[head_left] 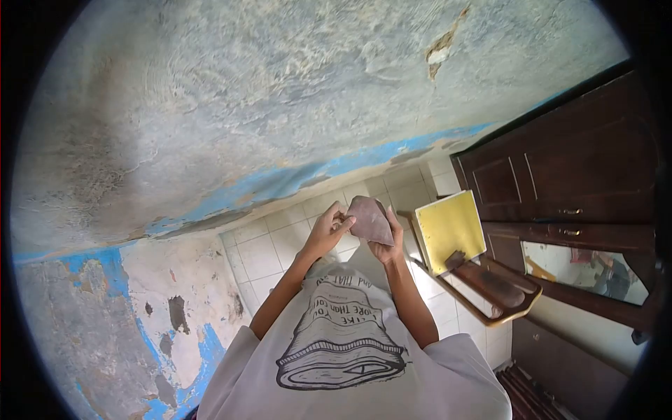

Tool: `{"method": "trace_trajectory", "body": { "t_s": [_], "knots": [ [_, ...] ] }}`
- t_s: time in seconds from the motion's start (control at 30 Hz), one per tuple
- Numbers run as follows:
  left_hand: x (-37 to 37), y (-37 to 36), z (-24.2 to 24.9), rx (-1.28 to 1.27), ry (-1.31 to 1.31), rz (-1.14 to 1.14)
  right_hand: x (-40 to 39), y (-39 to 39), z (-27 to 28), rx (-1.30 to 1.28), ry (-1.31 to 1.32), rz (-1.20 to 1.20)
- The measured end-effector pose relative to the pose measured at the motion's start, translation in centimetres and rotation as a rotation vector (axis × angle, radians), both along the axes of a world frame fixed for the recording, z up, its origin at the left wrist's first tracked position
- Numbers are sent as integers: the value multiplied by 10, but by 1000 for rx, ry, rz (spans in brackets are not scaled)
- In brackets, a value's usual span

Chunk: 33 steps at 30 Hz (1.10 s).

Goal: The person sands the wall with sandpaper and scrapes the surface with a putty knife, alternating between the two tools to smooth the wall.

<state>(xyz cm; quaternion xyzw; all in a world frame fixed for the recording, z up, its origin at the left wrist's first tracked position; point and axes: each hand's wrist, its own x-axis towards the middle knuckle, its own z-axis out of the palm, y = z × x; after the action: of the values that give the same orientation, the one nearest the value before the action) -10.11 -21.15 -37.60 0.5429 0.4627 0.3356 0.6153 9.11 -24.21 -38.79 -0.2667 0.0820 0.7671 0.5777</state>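
Observation:
A brownish-mauve flat piece, perhaps sandpaper (pixel 371 220), is held up in front of the white printed shirt. My left hand (pixel 332 229) pinches its left edge between thumb and fingers. On the other side, my right hand (pixel 389 241) grips the right and lower edge, with its thumb along the side and the fingers partly hidden behind the piece. The piece has an uneven outline and a dull surface.
Ahead rises a worn grey wall (pixel 280 91) with blue patches and a chipped hole. A chair (pixel 514 301) with a yellow board (pixel 451 231) stands at right, beside a dark wooden cabinet (pixel 581 168). Peeling wall (pixel 189 294) is at left, above white floor tiles (pixel 259 255).

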Motion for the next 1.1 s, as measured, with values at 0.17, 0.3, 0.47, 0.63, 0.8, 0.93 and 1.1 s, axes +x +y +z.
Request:
{"method": "trace_trajectory", "body": {
  "t_s": [0.17,0.3,0.47,0.63,0.8,0.93,1.1],
  "knots": [
    [-23,-17,-9,63,46,-23,-26,-25,-3,-2,-17,59],
    [-31,-11,-5,58,100,-55,-24,-13,32,78,-265,219],
    [-43,-1,12,167,286,-2,-20,9,43,191,-525,460],
    [-39,-13,20,192,302,158,-18,25,44,331,-605,599],
    [-30,-34,8,163,344,253,-8,34,49,405,-704,716],
    [-19,-54,0,11,407,329,-5,21,-4,322,-608,768],
    [-14,-100,-9,-190,462,426,-7,3,-23,216,-477,956]
  ]
}}
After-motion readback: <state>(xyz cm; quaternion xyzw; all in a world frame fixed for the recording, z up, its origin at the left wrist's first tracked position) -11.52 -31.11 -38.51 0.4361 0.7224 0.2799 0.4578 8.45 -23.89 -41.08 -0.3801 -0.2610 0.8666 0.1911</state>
